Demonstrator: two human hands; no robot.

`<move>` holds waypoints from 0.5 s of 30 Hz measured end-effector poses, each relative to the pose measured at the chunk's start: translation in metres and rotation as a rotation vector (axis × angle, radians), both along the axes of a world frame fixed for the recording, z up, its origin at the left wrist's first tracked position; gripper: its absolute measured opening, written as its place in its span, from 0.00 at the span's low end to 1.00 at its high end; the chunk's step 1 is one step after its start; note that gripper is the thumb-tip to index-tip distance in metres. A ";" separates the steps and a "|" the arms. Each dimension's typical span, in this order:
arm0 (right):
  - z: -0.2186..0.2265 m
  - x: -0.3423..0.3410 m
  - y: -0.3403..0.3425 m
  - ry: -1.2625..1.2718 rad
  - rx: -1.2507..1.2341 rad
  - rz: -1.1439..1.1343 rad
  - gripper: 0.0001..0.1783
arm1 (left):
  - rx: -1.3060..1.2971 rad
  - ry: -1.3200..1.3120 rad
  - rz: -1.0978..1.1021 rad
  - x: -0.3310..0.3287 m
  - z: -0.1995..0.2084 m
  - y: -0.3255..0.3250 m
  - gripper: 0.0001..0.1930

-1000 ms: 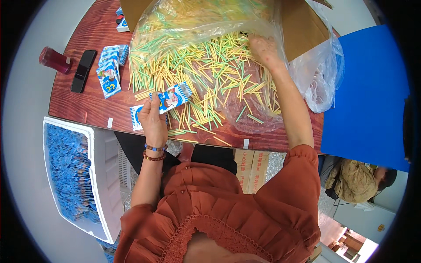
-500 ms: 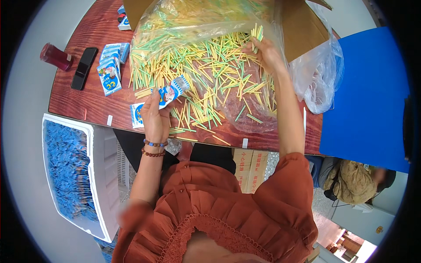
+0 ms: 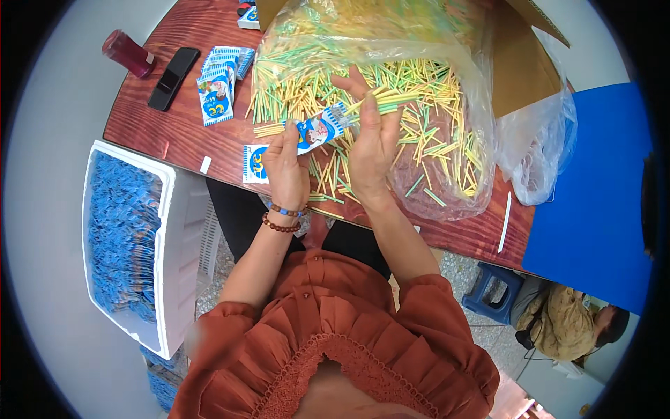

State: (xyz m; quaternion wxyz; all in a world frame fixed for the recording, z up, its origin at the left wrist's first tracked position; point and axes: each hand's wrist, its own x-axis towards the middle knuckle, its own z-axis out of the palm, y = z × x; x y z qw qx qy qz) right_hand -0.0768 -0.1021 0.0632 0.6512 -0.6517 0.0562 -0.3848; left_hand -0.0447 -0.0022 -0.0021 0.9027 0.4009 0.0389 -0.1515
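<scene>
Your left hand [image 3: 288, 167] pinches a blue-and-white packet [image 3: 317, 133], which juts out toward one o'clock from it and lies at ten o'clock from your right hand [image 3: 372, 153]. That hand grips a bundle of yellow and green sticks [image 3: 392, 100] at its one o'clock, the ends right at the packet's two o'clock end; you can't tell whether any are inside. Another packet [image 3: 254, 166] lies at your left hand's nine o'clock.

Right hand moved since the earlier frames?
Yes: judged against the black phone, the right hand has come left and toward the body, bringing yellow and green sticks up to the packet in the left hand.
</scene>
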 end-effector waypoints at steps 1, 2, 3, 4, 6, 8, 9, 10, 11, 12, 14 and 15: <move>0.000 0.002 0.002 0.007 -0.021 -0.018 0.25 | -0.003 0.002 0.004 -0.001 0.001 -0.001 0.11; -0.005 0.004 0.003 -0.027 -0.025 0.024 0.23 | -0.043 0.007 0.007 -0.002 0.005 -0.002 0.11; -0.008 0.004 0.006 -0.025 -0.028 0.028 0.23 | -0.083 0.012 0.012 -0.003 0.007 -0.004 0.11; -0.011 0.004 0.011 -0.030 0.000 0.006 0.22 | -0.084 0.026 0.021 -0.003 0.007 -0.005 0.11; -0.016 0.006 0.018 -0.077 0.066 0.010 0.21 | -0.121 0.043 0.035 -0.002 0.004 -0.007 0.11; -0.016 0.003 0.022 -0.053 0.071 -0.010 0.21 | -0.178 0.053 0.038 -0.002 0.001 -0.007 0.10; -0.015 0.001 0.024 -0.030 0.078 -0.036 0.22 | -0.179 0.054 0.041 -0.001 0.001 -0.008 0.10; -0.014 -0.001 0.025 -0.023 0.139 -0.031 0.22 | -0.186 0.047 0.043 -0.001 0.001 -0.008 0.10; -0.011 -0.003 0.026 -0.021 0.137 -0.028 0.22 | -0.193 0.041 0.045 0.000 0.002 -0.008 0.10; -0.009 -0.005 0.025 -0.017 0.199 0.013 0.24 | -0.195 0.043 0.048 0.000 0.002 -0.009 0.10; -0.011 -0.005 0.023 -0.013 0.260 0.054 0.27 | -0.201 0.042 0.020 0.001 0.002 -0.010 0.10; -0.017 -0.003 0.020 0.003 0.156 0.023 0.24 | -0.203 0.043 0.022 0.001 0.002 -0.011 0.10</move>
